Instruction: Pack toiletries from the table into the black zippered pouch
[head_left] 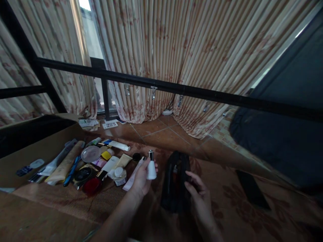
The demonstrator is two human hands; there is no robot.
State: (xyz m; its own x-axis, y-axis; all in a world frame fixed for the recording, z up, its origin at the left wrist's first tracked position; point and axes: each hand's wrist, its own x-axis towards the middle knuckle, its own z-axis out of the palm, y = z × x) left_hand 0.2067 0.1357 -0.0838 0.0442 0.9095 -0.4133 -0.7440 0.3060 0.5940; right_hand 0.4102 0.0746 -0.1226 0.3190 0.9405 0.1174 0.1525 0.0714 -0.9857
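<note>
My left hand (141,179) is closed around a small white bottle (151,171) with a silver dropper-style cap, held upright. To its right, a black zip pouch (168,188) lies on the patterned cloth with its top parted, and something reddish shows dimly inside. The fingers of my right hand (202,198) pinch the pouch's right edge. Beside my left hand lie a pale pink tube (131,179) and a small clear jar (119,177) with a white lid. A round red compact (92,186) rests farther left.
Several tubes and cosmetics, including a beige tube (66,163) and a clear round container (91,154), crowd the cloth's left side near a cardboard box (59,137). A dark phone (252,189) lies at right. A black metal rail (141,79) crosses before the curtains (161,40).
</note>
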